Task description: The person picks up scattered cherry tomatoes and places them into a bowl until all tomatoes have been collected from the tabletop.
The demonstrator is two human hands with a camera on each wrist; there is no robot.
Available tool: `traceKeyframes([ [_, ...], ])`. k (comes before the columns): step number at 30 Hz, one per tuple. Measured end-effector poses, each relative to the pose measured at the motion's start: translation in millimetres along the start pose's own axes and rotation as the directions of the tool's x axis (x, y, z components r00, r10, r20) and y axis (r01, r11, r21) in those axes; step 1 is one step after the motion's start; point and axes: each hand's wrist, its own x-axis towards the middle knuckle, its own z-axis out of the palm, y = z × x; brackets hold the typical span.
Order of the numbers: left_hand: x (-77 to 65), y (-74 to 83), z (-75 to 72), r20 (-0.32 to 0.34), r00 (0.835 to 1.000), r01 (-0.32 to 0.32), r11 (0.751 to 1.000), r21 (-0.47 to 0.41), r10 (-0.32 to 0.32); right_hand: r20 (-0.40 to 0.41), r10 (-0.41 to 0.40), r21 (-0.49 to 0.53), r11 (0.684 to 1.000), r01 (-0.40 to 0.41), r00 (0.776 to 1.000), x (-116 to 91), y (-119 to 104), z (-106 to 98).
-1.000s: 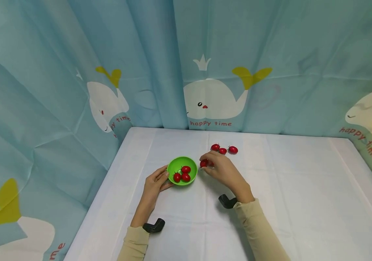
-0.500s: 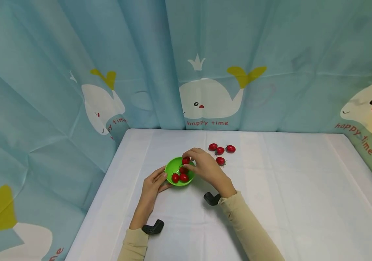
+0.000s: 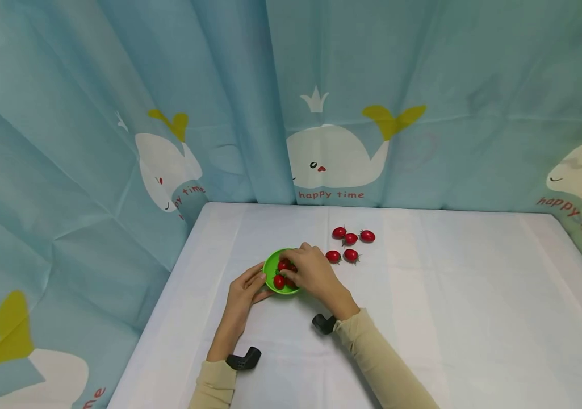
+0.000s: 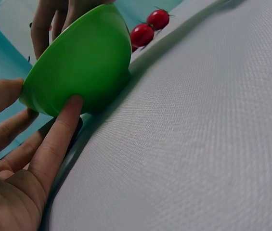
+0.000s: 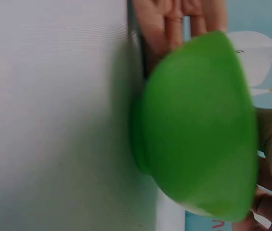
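Observation:
My left hand (image 3: 243,291) grips the left side of a small green bowl (image 3: 269,265), thumb at the rim. In the left wrist view its fingers (image 4: 58,139) lie along the outside of the bowl (image 4: 87,57). My right hand (image 3: 314,272) reaches over the right rim, with a red cherry tomato (image 3: 283,264) between thumb and fingertips inside the bowl. Beside it in the bowl lies another cherry tomato (image 3: 279,282), and more are partly hidden under the hand. In the right wrist view the bowl (image 5: 198,125) hides the fingertips.
Several cherry tomatoes with green stems lie on the white-covered table (image 3: 449,307) behind and right of the bowl, among them one tomato (image 3: 351,255) near the right hand. A blue curtain (image 3: 239,113) with whales hangs behind the table's back edge.
My right hand has carried a cherry tomato from the table leftward over the rim and down into the bowl. My left hand keeps its hold on the bowl.

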Motion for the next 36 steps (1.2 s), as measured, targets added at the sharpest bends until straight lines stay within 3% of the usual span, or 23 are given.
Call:
traceKeyframes([
  [12,-0.6,1.2,0.1,-0.005,1.000,-0.002,1.000,-0.003,0.002,-0.009,0.019,-0.059,0.998,-0.019,1.000,-2.3,-6.5,6.1],
  [19,0.6,-0.1,0.9,-0.007,1.000,0.005,1.000,0.000,-0.005,0.027,0.030,-0.086,0.996,-0.027,0.999,-3.1,-5.7,6.3],
  [36,-1.1,0.6,1.2,-0.005,1.000,0.007,1.000,-0.009,-0.007,0.003,-0.011,-0.119,0.993,0.011,1.000,-4.1,-3.5,3.8],
])
